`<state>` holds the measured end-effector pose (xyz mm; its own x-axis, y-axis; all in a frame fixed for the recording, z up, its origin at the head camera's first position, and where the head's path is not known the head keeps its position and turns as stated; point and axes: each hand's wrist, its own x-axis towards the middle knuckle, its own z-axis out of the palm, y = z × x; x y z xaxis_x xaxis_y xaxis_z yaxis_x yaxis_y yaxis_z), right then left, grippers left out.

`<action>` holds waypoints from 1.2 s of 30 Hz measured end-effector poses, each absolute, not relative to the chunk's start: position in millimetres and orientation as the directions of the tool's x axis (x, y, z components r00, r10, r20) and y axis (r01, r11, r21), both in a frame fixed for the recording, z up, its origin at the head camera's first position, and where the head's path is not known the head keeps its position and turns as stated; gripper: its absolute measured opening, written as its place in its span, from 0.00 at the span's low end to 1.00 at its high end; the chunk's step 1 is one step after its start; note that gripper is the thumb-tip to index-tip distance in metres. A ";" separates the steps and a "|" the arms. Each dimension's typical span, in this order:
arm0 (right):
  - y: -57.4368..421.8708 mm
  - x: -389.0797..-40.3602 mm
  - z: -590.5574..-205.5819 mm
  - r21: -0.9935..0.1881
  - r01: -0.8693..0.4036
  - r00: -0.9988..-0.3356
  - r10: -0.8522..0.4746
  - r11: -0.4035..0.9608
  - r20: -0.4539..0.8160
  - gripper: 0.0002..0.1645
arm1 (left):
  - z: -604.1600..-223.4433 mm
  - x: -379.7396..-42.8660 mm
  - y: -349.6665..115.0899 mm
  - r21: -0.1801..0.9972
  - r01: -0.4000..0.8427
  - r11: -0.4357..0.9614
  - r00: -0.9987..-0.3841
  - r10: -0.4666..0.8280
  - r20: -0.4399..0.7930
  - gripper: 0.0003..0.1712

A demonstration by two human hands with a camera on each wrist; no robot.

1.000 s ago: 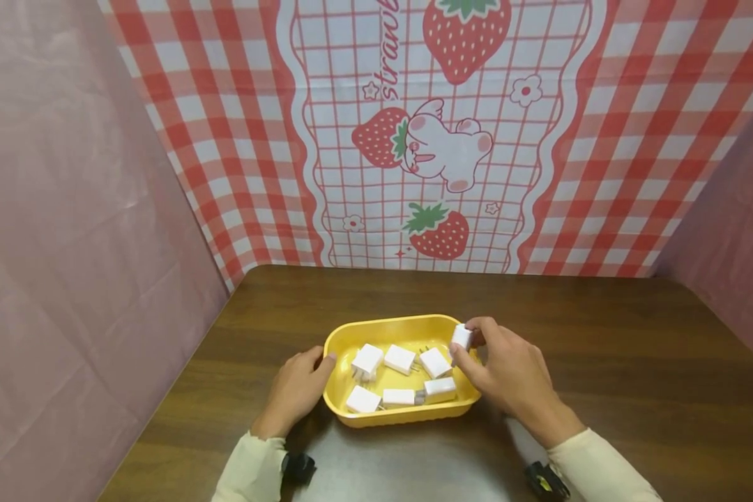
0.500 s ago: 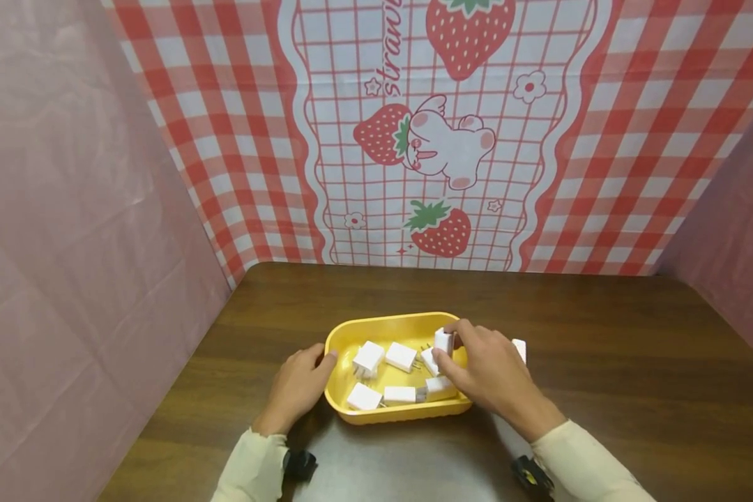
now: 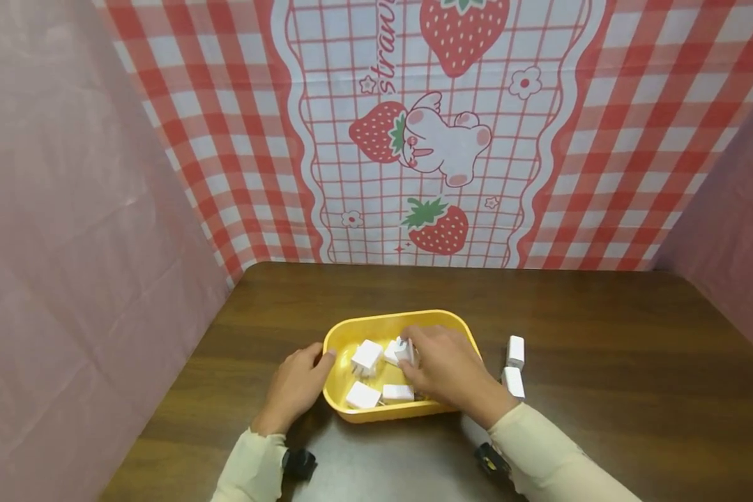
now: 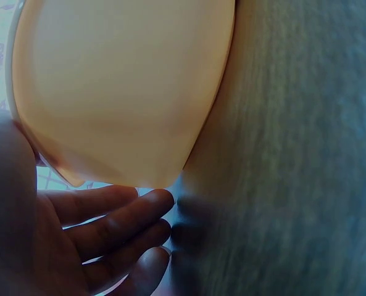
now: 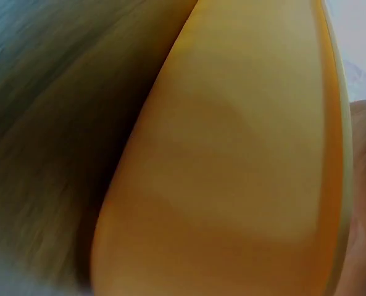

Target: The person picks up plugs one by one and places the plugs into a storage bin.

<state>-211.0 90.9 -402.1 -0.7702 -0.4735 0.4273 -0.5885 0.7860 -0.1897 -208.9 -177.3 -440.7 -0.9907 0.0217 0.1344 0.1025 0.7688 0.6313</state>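
A yellow plastic tray (image 3: 389, 417) holds several white phone chargers with metal prongs, among them one (image 3: 368, 354) at its left side and one (image 3: 362, 395) near its front. My left hand (image 3: 296, 387) holds the tray's left end, thumb at the rim; in the left wrist view its fingers (image 4: 127, 222) lie along the outer wall. Inside the tray, my right hand (image 3: 448, 362) pinches a white charger (image 3: 405, 351) between thumb and fingers, beside another charger (image 3: 391, 353). The hand hides the tray's right part. The right wrist view shows mostly the tray's outer wall (image 5: 232, 154).
Two more white chargers, a farther one (image 3: 515, 351) and a nearer one (image 3: 512, 383), stand on the brown wooden table (image 3: 602, 362) right of the tray. A red-and-white checked cloth (image 3: 439, 139) hangs behind, with pink cloth (image 3: 100, 244) at the side.
My right hand has moved left from the tray's right rim to its middle, carrying the charger. Two chargers on the table have come into sight. The left hand has stayed at the tray.
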 end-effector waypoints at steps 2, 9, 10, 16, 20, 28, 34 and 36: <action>85.4 -209.9 -401.3 -0.192 -0.601 -0.767 -0.491 0.776 0.413 0.18 | -441.6 -207.9 -177.3 0.631 0.104 0.769 -0.991 0.029 0.129 0.13; 78.5 -204.4 -396.9 -0.168 -0.631 -0.734 -0.513 0.757 0.445 0.14 | -441.7 -208.2 -176.7 0.645 0.103 0.757 -0.991 0.019 0.136 0.14; 78.6 -203.7 -396.6 -0.170 -0.631 -0.735 -0.513 0.757 0.443 0.14 | -441.3 -208.6 -176.7 0.644 0.102 0.758 -0.991 0.018 0.135 0.14; 84.1 -200.1 -400.8 -0.180 -0.622 -0.737 -0.494 0.762 0.461 0.12 | -440.7 -209.7 -177.0 0.637 0.095 0.765 -0.992 0.019 0.125 0.14; 92.8 -200.3 -401.2 -0.171 -0.611 -0.733 -0.471 0.773 0.491 0.10 | -440.7 -210.1 -177.5 0.630 0.094 0.771 -0.992 0.017 0.127 0.14; 115.9 -202.3 -391.8 -0.212 -0.503 -0.804 -0.363 0.838 0.472 0.12 | -439.7 -209.7 -178.2 0.628 0.092 0.773 -0.992 0.016 0.126 0.14; 136.8 -201.6 -388.8 -0.267 -0.406 -0.847 -0.251 0.874 0.469 0.12 | -440.6 -210.1 -177.9 0.636 0.087 0.766 -0.993 0.015 0.119 0.14; 144.9 -202.1 -388.6 -0.285 -0.375 -0.857 -0.213 0.882 0.468 0.12 | -441.4 -210.6 -177.6 0.636 0.089 0.766 -0.993 0.016 0.120 0.14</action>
